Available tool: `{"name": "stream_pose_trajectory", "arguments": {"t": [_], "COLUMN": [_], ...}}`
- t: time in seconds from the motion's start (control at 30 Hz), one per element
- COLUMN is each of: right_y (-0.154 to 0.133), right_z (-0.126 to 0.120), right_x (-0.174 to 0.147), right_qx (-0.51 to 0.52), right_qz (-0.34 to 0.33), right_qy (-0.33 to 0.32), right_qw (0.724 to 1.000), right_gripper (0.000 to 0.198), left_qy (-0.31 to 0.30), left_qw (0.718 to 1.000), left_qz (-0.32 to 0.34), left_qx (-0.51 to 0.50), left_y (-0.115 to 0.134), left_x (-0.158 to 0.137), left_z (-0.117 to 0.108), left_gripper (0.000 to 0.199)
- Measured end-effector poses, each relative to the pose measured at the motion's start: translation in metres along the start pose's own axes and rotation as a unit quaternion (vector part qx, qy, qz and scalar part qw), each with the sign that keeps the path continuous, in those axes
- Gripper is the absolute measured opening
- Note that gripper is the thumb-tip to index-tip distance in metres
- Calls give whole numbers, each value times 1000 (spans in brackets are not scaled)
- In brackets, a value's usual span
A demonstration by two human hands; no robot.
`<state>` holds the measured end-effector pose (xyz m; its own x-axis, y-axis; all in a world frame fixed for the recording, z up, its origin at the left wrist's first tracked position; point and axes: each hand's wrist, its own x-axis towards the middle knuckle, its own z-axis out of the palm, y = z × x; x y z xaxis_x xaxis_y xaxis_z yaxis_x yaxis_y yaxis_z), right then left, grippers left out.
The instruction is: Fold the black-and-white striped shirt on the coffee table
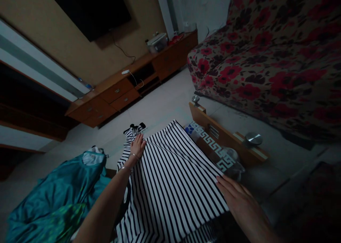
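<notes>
1. Left hand (137, 146): laid flat, palm down and unclenched, on the far left part of the striped garment (170, 172)
2. Right hand (237, 195): fingers straight at the cloth's right edge; from where I stand, cannot tell whether it pinches
3. Said garment, dark-and-white: spread over the table (255, 154), reaching under both hands
4. Teal garment (71, 175): heaped, left of the stripes
5. Floral sofa (266, 65): well apart, right

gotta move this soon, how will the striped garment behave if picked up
The striped garment will probably be floppy: a crease runs across it between the left hand and right hand. Its cloth looks fairly thin, so likely light for its spread. Lying flat, it seems unlikely to roll.
</notes>
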<state>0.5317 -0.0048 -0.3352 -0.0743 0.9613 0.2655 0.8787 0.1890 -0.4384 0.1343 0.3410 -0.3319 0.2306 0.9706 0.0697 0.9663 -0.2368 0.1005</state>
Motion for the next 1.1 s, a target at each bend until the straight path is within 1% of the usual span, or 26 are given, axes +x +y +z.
{"name": "stream_pose_trajectory", "arguments": {"t": [0.03, 0.07, 0.1, 0.13, 0.2, 0.27, 0.33, 0.4, 0.47, 0.5, 0.57, 0.63, 0.73, 0.83, 0.97, 1.03, 1.07, 1.1], "right_y": [1, 1, 1, 0, -4, -8, -13, -18, -22, -24, -24, -21, -13, -5, -2, -11, -20, -32], "right_z": [-6, -11, -15, -17, -13, 2, 24, 50, 74, 84, 100, 108, 113, 114, 112, 111, 113, 117], "right_x": [9, 24, 45, 73, 141, 216, 284, 334, 366, 376, 388, 395, 403, 410, 417, 415, 411, 404], "right_qx": [8, 19, 32, 47, 64, 71, 52, 30, 31, 37, 50, 48, 36, 14, -9, -17, -20, -21], "right_qz": [-1, -2, -4, -4, 6, 39, 106, 197, 272, 294, 314, 323, 348, 360, 339, 311, 287, 248], "right_qy": [-12, -26, -40, -52, -53, -31, -11, -10, -28, -39, -51, -40, -10, 13, 35, 58, 72, 82], "right_qw": [1000, 999, 999, 998, 997, 996, 993, 980, 961, 954, 947, 944, 937, 933, 940, 948, 955, 965], "right_gripper": [42, 36, 32, 28, 26, 26, 26, 27, 33, 33, 27, 22, 26, 26, 24, 27, 28, 30], "left_qy": [23, 52, 86, 119, 165, 166, 147, 134, 120, 108, 81, 62, 55, 50, 50, 57, 61, 62], "left_qw": [999, 997, 993, 988, 977, 973, 975, 977, 979, 982, 986, 986, 981, 975, 974, 975, 975, 975], "left_qz": [3, 3, -7, -28, -87, -125, -135, -135, -132, -132, -138, -154, -186, -215, -218, -212, -209, -208], "left_qx": [-26, -54, -78, -94, -102, -94, -94, -98, -95, -86, -55, -17, 14, 20, 30, 38, 42, 44], "left_y": [-3, -6, -8, -11, -16, -21, -26, -30, -30, -30, -28, -26, -25, -25, -27, -29, -30, -30], "left_x": [0, 0, -2, -4, -9, -12, -13, -13, -12, -11, -11, -10, -8, -4, -1, 1, 1, 2], "left_z": [1, 1, 0, -1, -2, -3, -1, 2, 4, 5, 6, 6, 7, 7, 8, 9, 10, 10], "left_gripper": [53, 54, 55, 54, 50, 47, 46, 43, 39, 38, 39, 41, 48, 55, 56, 56, 55, 55]}}
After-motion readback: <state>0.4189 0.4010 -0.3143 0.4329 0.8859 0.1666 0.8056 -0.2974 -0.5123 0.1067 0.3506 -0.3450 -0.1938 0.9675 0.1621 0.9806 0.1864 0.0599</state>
